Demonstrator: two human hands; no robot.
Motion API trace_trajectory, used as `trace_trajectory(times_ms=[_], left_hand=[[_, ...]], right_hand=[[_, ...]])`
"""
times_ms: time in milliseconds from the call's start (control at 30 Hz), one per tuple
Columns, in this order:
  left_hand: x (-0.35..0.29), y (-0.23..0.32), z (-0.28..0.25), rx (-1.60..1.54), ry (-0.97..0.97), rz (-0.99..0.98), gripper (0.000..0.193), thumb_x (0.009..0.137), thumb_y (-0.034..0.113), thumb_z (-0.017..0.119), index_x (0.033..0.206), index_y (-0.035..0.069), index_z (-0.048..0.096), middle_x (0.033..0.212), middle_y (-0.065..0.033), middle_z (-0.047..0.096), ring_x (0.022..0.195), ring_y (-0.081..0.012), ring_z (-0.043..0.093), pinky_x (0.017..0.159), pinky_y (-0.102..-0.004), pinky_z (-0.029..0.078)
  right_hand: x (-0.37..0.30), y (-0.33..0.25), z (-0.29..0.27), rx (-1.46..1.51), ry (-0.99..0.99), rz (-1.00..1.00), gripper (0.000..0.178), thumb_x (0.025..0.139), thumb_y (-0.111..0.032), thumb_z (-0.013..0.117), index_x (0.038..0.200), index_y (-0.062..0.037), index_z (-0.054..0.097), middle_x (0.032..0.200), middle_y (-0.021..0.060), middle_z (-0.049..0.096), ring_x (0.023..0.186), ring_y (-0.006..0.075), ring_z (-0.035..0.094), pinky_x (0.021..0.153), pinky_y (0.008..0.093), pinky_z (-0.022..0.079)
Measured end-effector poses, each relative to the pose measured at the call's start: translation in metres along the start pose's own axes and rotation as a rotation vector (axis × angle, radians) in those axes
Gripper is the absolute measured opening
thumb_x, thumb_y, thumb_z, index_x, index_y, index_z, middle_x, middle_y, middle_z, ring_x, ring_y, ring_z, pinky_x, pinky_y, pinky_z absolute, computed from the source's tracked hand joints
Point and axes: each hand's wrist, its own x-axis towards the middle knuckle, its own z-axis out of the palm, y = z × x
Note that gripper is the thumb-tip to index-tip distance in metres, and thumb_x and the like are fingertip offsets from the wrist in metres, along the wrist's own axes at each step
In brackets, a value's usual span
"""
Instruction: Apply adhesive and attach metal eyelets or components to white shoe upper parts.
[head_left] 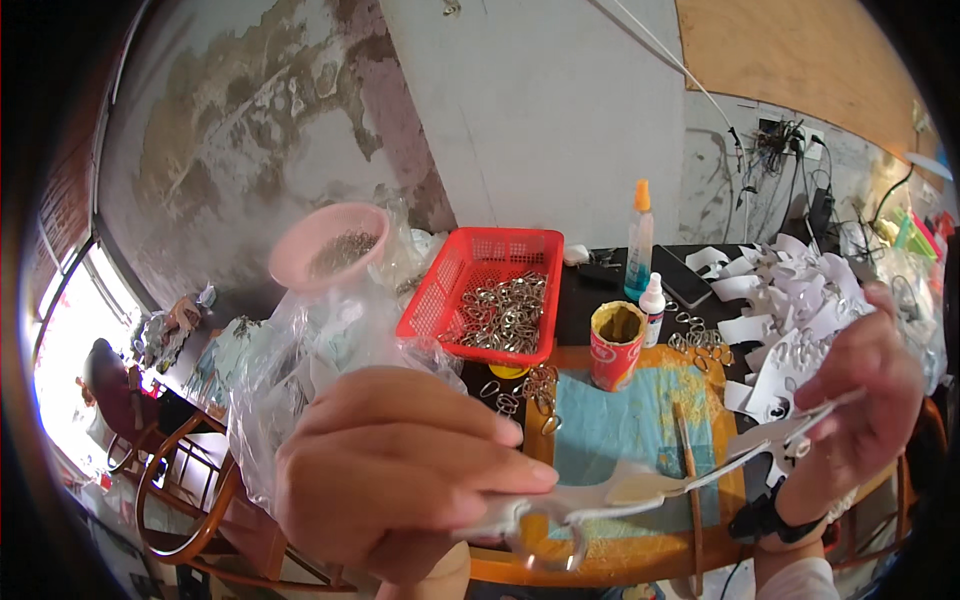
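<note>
My left hand (385, 465) is closed, its fingers pinching one end of a white, strap-like piece (640, 488) with a wavy edge. A shiny metal clasp or ring (565, 550) hangs at that end, just beside the fingertips. My right hand (865, 385) is raised at the right and grips the other end of the strip between thumb and fingers. The piece is stretched between both hands above a board with a blue sheet (625, 425). Part of the strip's left end is hidden behind my left fingers.
A red basket (420, 300) holds many metal clasps; more lie beside a red can (615, 350). A thin stick (690, 470) rests on the board. Behind stand a spray bottle (639, 245) and small white bottle (652, 300). White pieces (800, 290) pile at right; a pink bowl (290, 250) is at left.
</note>
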Motion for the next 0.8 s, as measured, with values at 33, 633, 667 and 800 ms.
trace_trajectory(times_ms=[33, 633, 667, 800], left_hand=[[0.002, 0.003, -0.003, -0.031, -0.074, 0.024, 0.032, 0.076, 0.011, 0.07, 0.089, 0.006, 0.041, 0.055, -0.0051, 0.054, 0.045, -0.0189, 0.049, 0.043, -0.0252, 0.041], [0.0, 0.016, -0.028, -0.096, -0.255, -0.21, 0.069, 0.071, 0.005, 0.072, 0.126, -0.008, 0.031, 0.068, -0.0133, 0.062, 0.058, -0.0191, 0.052, 0.052, -0.0235, 0.041], [0.003, 0.015, -0.027, -0.128, -0.29, -0.213, 0.067, 0.072, 0.004, 0.072, 0.125, -0.007, 0.032, 0.07, -0.0141, 0.063, 0.06, -0.0193, 0.053, 0.053, -0.0235, 0.042], [0.014, 0.02, -0.034, -0.245, -0.451, -0.252, 0.059, 0.076, 0.001, 0.069, 0.124, -0.005, 0.036, 0.077, -0.0174, 0.066, 0.069, -0.0201, 0.055, 0.06, -0.0236, 0.045]], right_hand=[[-0.001, -0.003, 0.004, 0.011, 0.001, -0.002, 0.039, 0.08, -0.041, 0.071, 0.103, -0.0145, 0.052, 0.06, -0.0041, 0.06, 0.065, 0.0108, 0.051, 0.103, 0.047, 0.027], [-0.005, -0.007, 0.005, 0.341, 0.208, 0.288, 0.062, 0.079, -0.039, 0.071, 0.116, 0.0013, 0.041, 0.061, -0.0063, 0.038, 0.057, 0.0053, 0.03, 0.095, 0.0378, 0.029], [-0.005, -0.005, 0.002, 0.331, 0.205, 0.286, 0.062, 0.079, -0.039, 0.071, 0.116, 0.0013, 0.041, 0.061, -0.0063, 0.038, 0.057, 0.0053, 0.03, 0.095, 0.0378, 0.029], [-0.003, 0.004, -0.003, 0.434, 0.082, 0.06, 0.062, 0.083, -0.035, 0.067, 0.123, 0.0034, 0.041, 0.073, -0.0033, 0.044, 0.066, 0.0058, 0.042, 0.089, 0.0346, 0.035]])
